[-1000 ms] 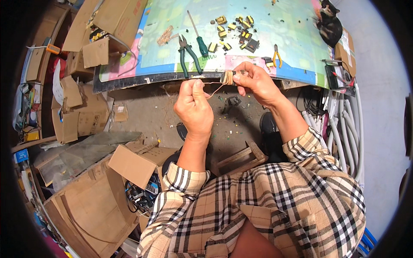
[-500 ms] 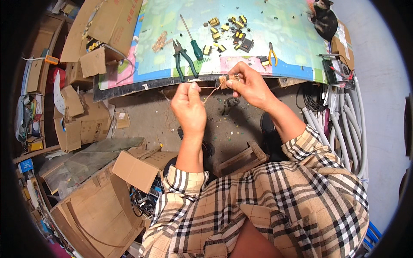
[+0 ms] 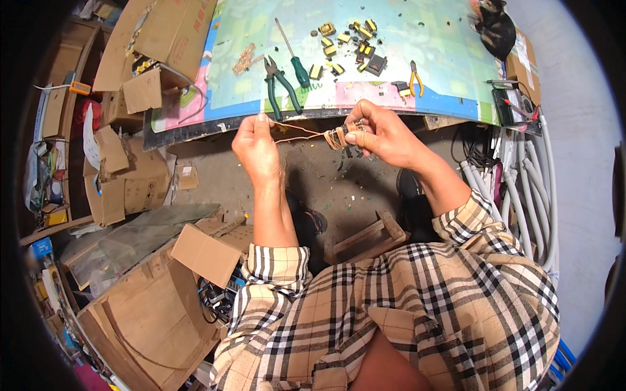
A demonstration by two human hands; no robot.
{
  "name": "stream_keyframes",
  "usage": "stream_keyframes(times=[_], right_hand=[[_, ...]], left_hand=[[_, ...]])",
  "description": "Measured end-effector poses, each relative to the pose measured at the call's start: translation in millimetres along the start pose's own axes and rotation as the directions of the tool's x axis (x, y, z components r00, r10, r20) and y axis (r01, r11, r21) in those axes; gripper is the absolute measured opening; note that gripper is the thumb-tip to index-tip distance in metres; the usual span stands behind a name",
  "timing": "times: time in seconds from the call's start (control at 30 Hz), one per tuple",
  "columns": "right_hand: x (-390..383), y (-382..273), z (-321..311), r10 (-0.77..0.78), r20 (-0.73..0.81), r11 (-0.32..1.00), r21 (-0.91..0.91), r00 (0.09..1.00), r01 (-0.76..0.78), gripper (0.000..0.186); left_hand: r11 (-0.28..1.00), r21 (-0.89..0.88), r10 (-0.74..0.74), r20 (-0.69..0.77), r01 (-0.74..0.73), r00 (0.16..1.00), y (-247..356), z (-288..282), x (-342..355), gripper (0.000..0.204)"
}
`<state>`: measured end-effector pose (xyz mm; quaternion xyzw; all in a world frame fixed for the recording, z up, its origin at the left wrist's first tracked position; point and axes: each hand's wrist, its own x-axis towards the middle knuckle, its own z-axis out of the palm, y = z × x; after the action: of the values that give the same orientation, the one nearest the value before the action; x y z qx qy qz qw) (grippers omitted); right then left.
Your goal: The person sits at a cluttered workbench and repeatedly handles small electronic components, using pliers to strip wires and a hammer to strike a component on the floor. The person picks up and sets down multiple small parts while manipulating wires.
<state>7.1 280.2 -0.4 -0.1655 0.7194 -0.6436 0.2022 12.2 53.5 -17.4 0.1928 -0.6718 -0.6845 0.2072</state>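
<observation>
My right hand (image 3: 378,132) is closed around a small coil bobbin (image 3: 336,137) wound with copper wire, pins showing at its far end. From the coil two strands of copper wire (image 3: 301,131) stretch leftward. My left hand (image 3: 256,140) pinches the upper strand between thumb and fingers; where the lower one ends is hidden by this hand. Both hands are in the air just in front of the table's near edge. Beyond them on the table lie green-handled pliers (image 3: 282,90), a green-handled screwdriver (image 3: 297,65) and small yellow-handled cutters (image 3: 415,79).
Several yellow-and-black transformer parts (image 3: 362,49) and a tangle of copper wire (image 3: 246,58) are scattered on the table (image 3: 241,91). A cat (image 3: 495,31) sits at its far right. Cardboard boxes (image 3: 134,189) crowd the left; grey pipes (image 3: 531,202) lean right. A wooden stool (image 3: 366,238) stands below.
My left hand has moved left and slightly up, drawing the copper wire out longer and tauter. My right hand has shifted slightly, and the wound coil is now more exposed.
</observation>
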Motion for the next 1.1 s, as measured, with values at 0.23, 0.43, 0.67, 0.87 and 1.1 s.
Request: stream_keyframes(times=[0.23, 0.43, 0.67, 0.87, 1.1], right_hand=[[-0.8, 6.4, -0.4, 0.029, -0.097, 0.993, 0.118, 0.995, -0.018, 0.019], [-0.4, 6.8, -9.8, 0.019, -0.002, 0.996, 0.081, 1.0, -0.019, 0.018], [-1.3, 3.5, -14.3, 0.024, -0.087, 0.998, -0.064, 0.996, -0.03, 0.021], [-2.9, -1.1, -7.3, -0.027, -0.014, 0.998, -0.063, 1.0, 0.026, 0.02], [-4.0, 6.2, -11.0, -0.036, 0.055, 0.995, -0.094, 0.998, 0.042, 0.016]], left_hand=[[0.997, 0.081, -0.018, 0.027, 0.016, 0.999, 2.8, -1.1, -10.2, 0.022], [0.908, 0.396, 0.095, 0.128, -0.139, 0.987, -27.7, -9.0, 2.6, 0.021], [0.52, 0.597, 0.407, 0.456, -0.611, 0.792, 15.4, 1.6, -18.9, 0.036], [0.869, 0.299, 0.12, 0.646, -0.394, 0.754, 18.3, 20.6, -51.5, 0.035], [0.93, 0.348, -0.162, 0.682, -0.121, 0.713, 9.5, 17.5, -50.1, 0.015]])
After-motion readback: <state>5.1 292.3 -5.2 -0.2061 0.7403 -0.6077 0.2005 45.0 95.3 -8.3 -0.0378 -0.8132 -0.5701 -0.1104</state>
